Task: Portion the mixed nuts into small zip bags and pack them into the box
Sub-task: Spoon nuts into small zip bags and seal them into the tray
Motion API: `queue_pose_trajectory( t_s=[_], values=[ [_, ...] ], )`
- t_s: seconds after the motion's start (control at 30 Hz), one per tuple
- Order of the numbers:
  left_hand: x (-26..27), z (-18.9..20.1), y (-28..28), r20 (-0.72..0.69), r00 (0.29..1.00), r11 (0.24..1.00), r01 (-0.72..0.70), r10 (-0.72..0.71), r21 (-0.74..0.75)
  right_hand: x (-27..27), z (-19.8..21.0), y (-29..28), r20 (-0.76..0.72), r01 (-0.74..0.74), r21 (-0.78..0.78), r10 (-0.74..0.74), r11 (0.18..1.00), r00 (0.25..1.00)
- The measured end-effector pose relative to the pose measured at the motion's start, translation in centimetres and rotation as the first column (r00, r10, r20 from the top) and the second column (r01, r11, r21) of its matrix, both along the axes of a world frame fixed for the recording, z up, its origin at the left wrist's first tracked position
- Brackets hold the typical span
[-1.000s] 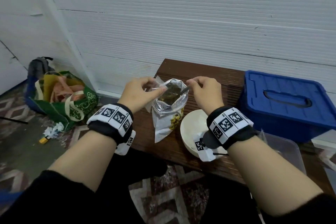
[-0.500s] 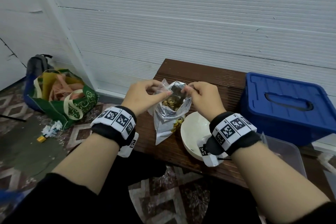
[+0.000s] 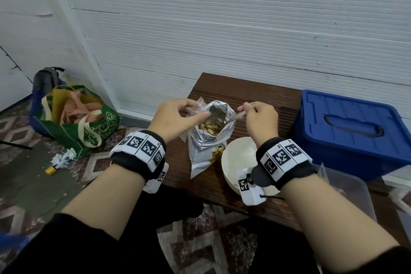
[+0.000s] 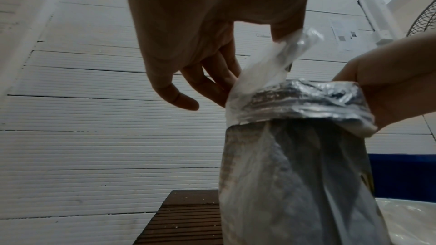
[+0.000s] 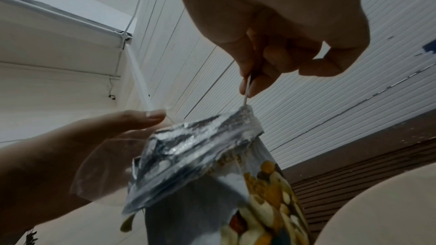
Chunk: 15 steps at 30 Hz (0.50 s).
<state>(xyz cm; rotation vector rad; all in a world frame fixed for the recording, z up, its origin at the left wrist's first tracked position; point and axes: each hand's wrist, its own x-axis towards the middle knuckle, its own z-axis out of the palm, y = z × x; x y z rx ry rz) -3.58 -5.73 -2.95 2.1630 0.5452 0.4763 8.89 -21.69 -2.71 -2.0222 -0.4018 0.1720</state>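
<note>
A silver foil nut bag stands open on the brown table, with mixed nuts showing inside. A small clear zip bag is drawn over its mouth. My left hand pinches the zip bag's left rim and my right hand pinches its right rim. From the left wrist, the zip bag wraps the foil bag's top. From the right wrist, thumb and forefinger of my right hand pinch the thin rim above the foil bag.
A white bowl sits just right of the foil bag, under my right wrist. A blue lidded box stands at the table's right end, with a clear plastic container in front of it. A green shopping bag is on the floor at left.
Both hands have spread a little apart, stretching the zip bag's mouth wider over the foil bag's top. The nuts inside now show more plainly.
</note>
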Motion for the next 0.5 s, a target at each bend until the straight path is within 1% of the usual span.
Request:
queue_pose_trajectory(
  t_s=[0.13, 0.3, 0.37, 0.5],
  values=[
    [0.1, 0.2, 0.1, -0.007, 1.0, 1.0, 0.002, -0.002, 0.024, 0.5, -0.1, 0.2, -0.071, 0.066, 0.038, -0.063, 0.997, 0.996],
    [0.0, 0.7, 0.5, -0.002, 1.0, 0.997, -0.024, 0.024, 0.066, 1.2, -0.1, 0.2, -0.169, 0.116, 0.084, -0.101, 0.99, 0.98],
    [0.1, 1.0, 0.9, -0.005, 1.0, 0.996, -0.025, 0.026, 0.088, 1.6, 0.1, 0.1, -0.186, 0.135, 0.094, -0.116, 0.986, 0.976],
    [0.2, 1.2, 1.9, -0.075, 0.997, 0.99, 0.008, 0.002, 0.138, 2.4, 0.7, 0.0, -0.201, 0.173, 0.147, -0.142, 0.974, 0.969]
  ],
)
